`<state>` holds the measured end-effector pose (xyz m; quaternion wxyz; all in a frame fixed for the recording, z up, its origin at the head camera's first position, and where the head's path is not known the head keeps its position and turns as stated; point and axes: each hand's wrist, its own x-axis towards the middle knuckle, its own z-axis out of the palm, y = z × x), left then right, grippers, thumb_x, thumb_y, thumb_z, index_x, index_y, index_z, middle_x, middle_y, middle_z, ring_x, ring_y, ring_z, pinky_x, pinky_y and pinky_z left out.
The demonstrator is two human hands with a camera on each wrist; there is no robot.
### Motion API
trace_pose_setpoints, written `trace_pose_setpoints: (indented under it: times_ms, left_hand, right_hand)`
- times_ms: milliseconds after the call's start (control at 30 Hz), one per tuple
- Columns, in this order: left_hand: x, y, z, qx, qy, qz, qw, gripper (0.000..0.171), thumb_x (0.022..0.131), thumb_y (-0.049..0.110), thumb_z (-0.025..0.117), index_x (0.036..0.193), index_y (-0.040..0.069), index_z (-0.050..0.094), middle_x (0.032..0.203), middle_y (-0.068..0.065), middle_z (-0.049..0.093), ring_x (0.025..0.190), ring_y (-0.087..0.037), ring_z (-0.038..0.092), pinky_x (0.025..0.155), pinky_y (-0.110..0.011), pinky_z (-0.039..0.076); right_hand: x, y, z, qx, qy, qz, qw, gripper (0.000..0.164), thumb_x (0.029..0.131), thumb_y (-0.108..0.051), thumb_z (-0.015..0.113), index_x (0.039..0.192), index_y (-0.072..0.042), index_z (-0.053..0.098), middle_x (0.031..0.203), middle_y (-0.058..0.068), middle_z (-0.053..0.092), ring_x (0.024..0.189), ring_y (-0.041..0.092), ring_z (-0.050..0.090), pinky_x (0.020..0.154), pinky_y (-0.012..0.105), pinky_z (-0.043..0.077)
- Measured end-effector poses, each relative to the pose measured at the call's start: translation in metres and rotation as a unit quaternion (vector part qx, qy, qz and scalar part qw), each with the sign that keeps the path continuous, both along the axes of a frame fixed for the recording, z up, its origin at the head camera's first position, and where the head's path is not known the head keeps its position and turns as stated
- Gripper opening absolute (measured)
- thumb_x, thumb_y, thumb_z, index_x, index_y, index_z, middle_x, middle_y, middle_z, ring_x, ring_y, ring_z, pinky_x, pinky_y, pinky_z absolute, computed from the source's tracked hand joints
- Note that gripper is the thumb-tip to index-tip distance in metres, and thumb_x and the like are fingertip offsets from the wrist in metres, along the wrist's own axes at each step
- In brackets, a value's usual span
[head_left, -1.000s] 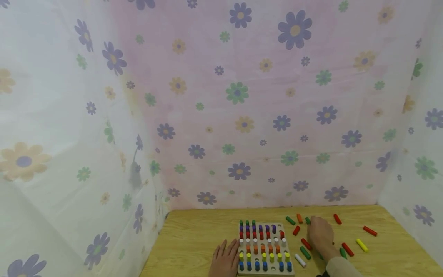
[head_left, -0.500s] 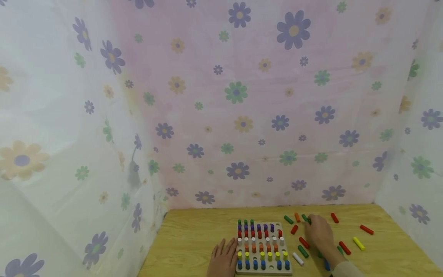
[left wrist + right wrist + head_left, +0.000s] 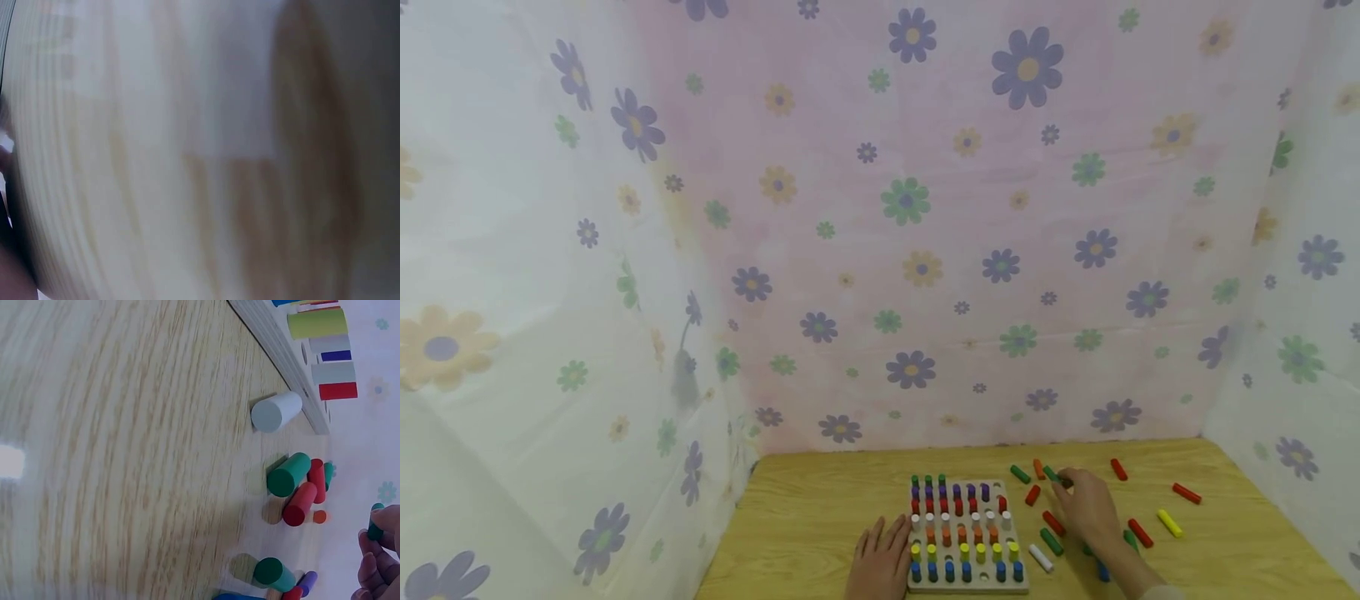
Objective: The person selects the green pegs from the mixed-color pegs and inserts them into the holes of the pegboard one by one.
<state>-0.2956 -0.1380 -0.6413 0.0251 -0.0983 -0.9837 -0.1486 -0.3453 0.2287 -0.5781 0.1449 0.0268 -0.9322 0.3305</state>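
Observation:
My right hand (image 3: 1088,510) pinches a green peg (image 3: 1051,473) between thumb and fingertips, above the loose pegs. In the right wrist view the held green peg (image 3: 375,521) stands clear of the table. My left hand (image 3: 880,562) lies with its fingers extended on the table, touching or very near the left edge of the wooden pegboard (image 3: 968,589). Upright pegs fill most holes in rows of green, purple, red, white, orange, yellow and blue. The left wrist view is too blurred to show its hand's work.
Loose pegs lie right of the board: a white peg (image 3: 1041,557), a yellow peg (image 3: 1169,523), an orange peg (image 3: 1038,469), several red and green ones, and a blue peg (image 3: 1102,570) partly behind the right forearm. Flower-printed cloth (image 3: 906,275) encloses the wooden table (image 3: 805,517).
My right hand has come up slightly and to the left with the green peg, which now shows more clearly between its fingers. My left hand stays beside the board; the head view has shifted slightly.

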Motion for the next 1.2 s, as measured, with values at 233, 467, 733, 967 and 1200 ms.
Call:
trace_pose_setpoints:
  times_ms: [233,467,733,967,1200]
  left_hand:
    - [-0.001,-0.001,0.006,-0.006,-0.013,0.0,0.9999,0.057,0.11,0.054,0.027,0.155,0.027,0.049,0.155,0.005,0.05,0.146,-0.036,0.04,0.117,-0.061,0.03]
    - [-0.001,-0.003,0.005,0.005,-0.012,-0.005,0.9999,0.055,0.11,0.052,0.029,0.155,0.026,0.048,0.156,0.004,0.049,0.146,-0.037,0.039,0.117,-0.063,0.029]
    - [0.0,-0.004,0.002,0.001,-0.001,-0.011,0.9999,0.056,0.111,0.053,0.026,0.156,0.027,0.048,0.156,0.006,0.049,0.146,-0.036,0.039,0.117,-0.062,0.031]
    - [0.001,-0.004,0.002,-0.004,0.0,-0.011,0.9999,0.055,0.111,0.053,0.027,0.155,0.028,0.048,0.155,0.006,0.05,0.146,-0.036,0.04,0.116,-0.061,0.033]
    - [0.002,-0.003,0.001,0.001,0.005,-0.005,1.0,0.057,0.11,0.055,0.025,0.154,0.029,0.05,0.154,0.007,0.051,0.145,-0.035,0.042,0.117,-0.061,0.033]
  right_hand:
    - [0.002,-0.005,0.005,-0.03,-0.011,0.012,0.999,0.02,0.094,-0.007,0.073,0.107,0.008,0.073,0.092,0.011,0.073,0.079,0.023,0.068,0.063,0.037,0.058]
    - [0.005,-0.014,0.005,-0.047,-0.001,0.029,0.998,0.017,0.093,-0.005,0.074,0.107,0.005,0.075,0.091,0.007,0.072,0.074,0.015,0.06,0.057,0.025,0.049]
    - [0.008,-0.024,0.005,-0.063,-0.015,0.024,0.998,0.019,0.093,-0.007,0.074,0.108,0.004,0.075,0.09,0.004,0.071,0.073,0.014,0.054,0.056,0.024,0.044]
    - [0.01,-0.031,0.005,-0.083,-0.027,0.034,0.996,0.019,0.092,-0.006,0.074,0.109,0.004,0.076,0.088,0.002,0.071,0.068,0.013,0.053,0.053,0.024,0.044]
    - [0.01,-0.039,0.008,-0.081,-0.01,0.05,0.995,0.013,0.09,-0.004,0.076,0.101,0.002,0.077,0.082,0.0,0.069,0.067,0.011,0.052,0.054,0.023,0.043]
